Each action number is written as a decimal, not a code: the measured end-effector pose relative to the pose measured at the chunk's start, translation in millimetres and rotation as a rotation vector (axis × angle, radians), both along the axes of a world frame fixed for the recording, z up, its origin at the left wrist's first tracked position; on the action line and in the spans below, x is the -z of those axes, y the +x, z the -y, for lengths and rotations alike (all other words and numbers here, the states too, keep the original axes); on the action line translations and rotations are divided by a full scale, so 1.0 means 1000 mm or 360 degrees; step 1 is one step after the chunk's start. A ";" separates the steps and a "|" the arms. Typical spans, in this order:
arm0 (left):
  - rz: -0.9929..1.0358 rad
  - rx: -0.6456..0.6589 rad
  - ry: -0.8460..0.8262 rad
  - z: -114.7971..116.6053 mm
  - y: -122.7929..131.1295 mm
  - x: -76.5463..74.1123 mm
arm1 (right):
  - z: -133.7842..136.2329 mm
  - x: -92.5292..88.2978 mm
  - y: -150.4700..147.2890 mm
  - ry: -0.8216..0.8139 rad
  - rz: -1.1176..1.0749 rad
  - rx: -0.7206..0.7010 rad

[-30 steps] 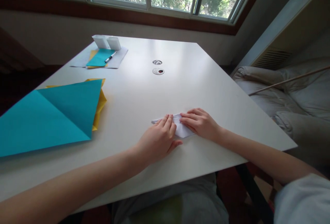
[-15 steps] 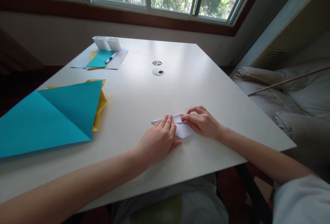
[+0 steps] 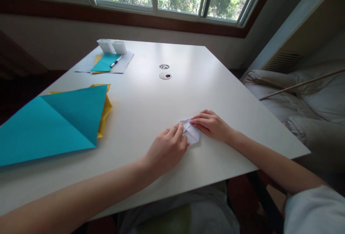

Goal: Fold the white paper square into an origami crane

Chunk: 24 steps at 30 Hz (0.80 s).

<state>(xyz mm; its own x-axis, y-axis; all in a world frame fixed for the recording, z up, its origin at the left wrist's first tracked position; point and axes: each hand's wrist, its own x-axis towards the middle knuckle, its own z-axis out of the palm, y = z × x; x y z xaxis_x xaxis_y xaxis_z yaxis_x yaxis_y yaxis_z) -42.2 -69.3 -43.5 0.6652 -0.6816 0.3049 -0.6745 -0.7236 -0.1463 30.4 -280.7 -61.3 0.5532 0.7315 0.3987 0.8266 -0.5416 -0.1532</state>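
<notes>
- Left hand (image 3: 165, 147), at 7 o'clock of the folded white paper (image 3: 193, 137), pinches its flap.
- Right hand (image 3: 211, 125), at 2 o'clock, pins it flat-fingered.
- Advised: align edges before creasing.

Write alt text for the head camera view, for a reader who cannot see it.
Two bare hands work a small white folded paper on a white table: the left hand curls over the paper's left edge, and the right hand lies flat on its right side. A large teal sheet over a yellow sheet lies to the left.
</notes>
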 end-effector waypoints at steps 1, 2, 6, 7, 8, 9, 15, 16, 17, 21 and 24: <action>-0.0016 0.0016 -0.0042 0.000 0.002 0.002 | 0.000 0.000 0.000 0.0008 -0.0011 -0.0019; -0.0063 0.0027 -0.0071 0.000 0.004 0.004 | 0.001 0.000 0.001 0.0008 -0.0010 -0.0029; -0.0301 0.0035 -0.0100 0.000 0.009 0.010 | 0.002 0.000 0.000 -0.0023 0.0055 -0.0009; -0.0326 0.0032 -0.0104 0.000 0.009 0.011 | 0.002 0.000 0.000 -0.0033 0.0070 -0.0012; -0.0342 0.0028 -0.0106 0.000 0.009 0.011 | 0.002 0.000 -0.001 -0.0045 0.0081 -0.0021; -0.0350 0.0027 -0.0109 0.000 0.009 0.012 | 0.002 0.000 -0.002 -0.0054 0.0093 -0.0031; -0.0359 0.0014 -0.0083 0.001 0.006 0.011 | 0.000 -0.001 -0.005 -0.0047 0.0207 -0.0019; -0.0360 0.0015 -0.0074 0.001 0.006 0.011 | 0.000 -0.001 -0.005 -0.0047 0.0213 -0.0009; -0.0360 0.0018 -0.0067 0.001 0.006 0.011 | 0.000 -0.001 -0.006 -0.0048 0.0214 0.0004; -0.0350 0.0017 -0.0048 0.001 0.005 0.011 | 0.000 0.000 -0.007 -0.0059 0.0201 0.0073; -0.0340 0.0008 -0.0023 0.001 0.004 0.012 | 0.001 0.000 -0.005 0.0019 0.0157 0.0113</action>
